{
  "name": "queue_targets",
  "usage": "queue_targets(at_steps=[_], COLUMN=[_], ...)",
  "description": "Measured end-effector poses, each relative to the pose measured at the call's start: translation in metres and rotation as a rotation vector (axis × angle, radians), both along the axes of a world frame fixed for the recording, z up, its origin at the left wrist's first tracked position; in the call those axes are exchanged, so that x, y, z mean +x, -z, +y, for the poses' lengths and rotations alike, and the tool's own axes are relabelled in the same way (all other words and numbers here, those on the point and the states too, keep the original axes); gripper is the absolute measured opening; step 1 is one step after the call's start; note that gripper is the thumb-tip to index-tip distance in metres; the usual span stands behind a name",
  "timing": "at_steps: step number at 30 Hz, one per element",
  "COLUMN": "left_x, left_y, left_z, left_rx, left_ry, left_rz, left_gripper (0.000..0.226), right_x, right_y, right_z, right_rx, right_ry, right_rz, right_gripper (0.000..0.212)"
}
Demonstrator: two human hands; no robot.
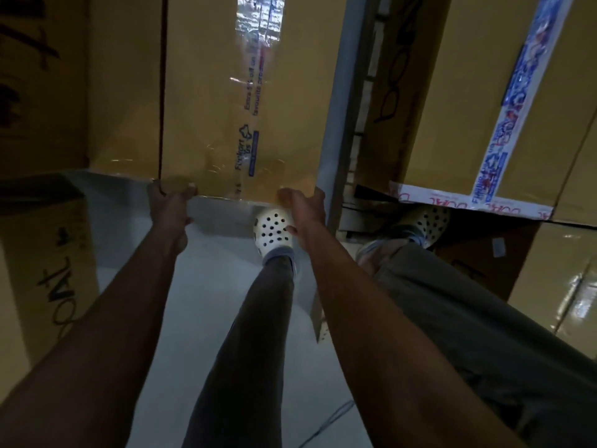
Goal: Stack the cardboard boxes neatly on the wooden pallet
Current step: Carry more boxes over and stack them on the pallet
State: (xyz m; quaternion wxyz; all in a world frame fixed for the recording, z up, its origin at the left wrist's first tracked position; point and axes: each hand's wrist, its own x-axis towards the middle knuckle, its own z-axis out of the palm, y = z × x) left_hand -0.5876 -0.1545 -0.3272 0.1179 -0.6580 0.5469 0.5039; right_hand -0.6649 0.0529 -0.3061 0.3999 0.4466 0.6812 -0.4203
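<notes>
Both hands (169, 202) (303, 205) grip box (200, 92) — "Flipkart" tape (249, 130).

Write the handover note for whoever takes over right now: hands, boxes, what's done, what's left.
Left hand: grips the near edge of the taped box, at its left corner.
Right hand: grips the same edge at the right corner.
Box: held up, near edge above the floor and a white clog. A blue-and-white-taped box sits to the right.
Done: box in hand.
Left: set it square on the stack. The pallet cannot be made out.
</notes>
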Motion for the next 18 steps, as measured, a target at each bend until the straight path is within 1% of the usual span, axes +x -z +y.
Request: queue_targets(at_steps=[2,5,7,9,12,15,16,18], left_x=[-0.004,-0.006,-0.002,0.001,0.006,0.021,0.026,0.043], left_y=[-0.028,-0.09,-0.14,-0.188,-0.254,-0.31,-0.323,-0.346], left_z=[0.008,0.023,0.032,0.039,0.049,0.074,0.085,0.111], left_rx=[-0.078,-0.148,-0.213,-0.284,-0.342,-0.428,-0.454,-0.52], left_ry=[0.034,0.082,0.129,0.139,0.104,0.129,0.126,0.115], left_rz=[0.048,0.157,0.202,0.226,0.28,0.354,0.389,0.394], left_gripper=[0.06,0.058,0.06,0.059,0.045,0.033,0.029,0.026], right_x=[0.003,0.006,0.007,0.01,0.019,0.04,0.05,0.076], right_y=[-0.016,-0.058,-0.108,-0.162,-0.234,-0.279,-0.29,-0.305], right_z=[0.005,0.009,0.008,0.011,0.023,0.047,0.055,0.073], right_rx=[0.014,0.104,0.145,0.155,0.134,0.136,0.145,0.172], right_ry=[0.037,0.057,0.053,0.068,0.101,0.122,0.135,0.176], right_rz=[0.066,0.207,0.252,0.326,0.432,0.475,0.472,0.463], right_gripper=[0.112,0.104,0.109,0.105,0.093,0.086,0.088,0.101])
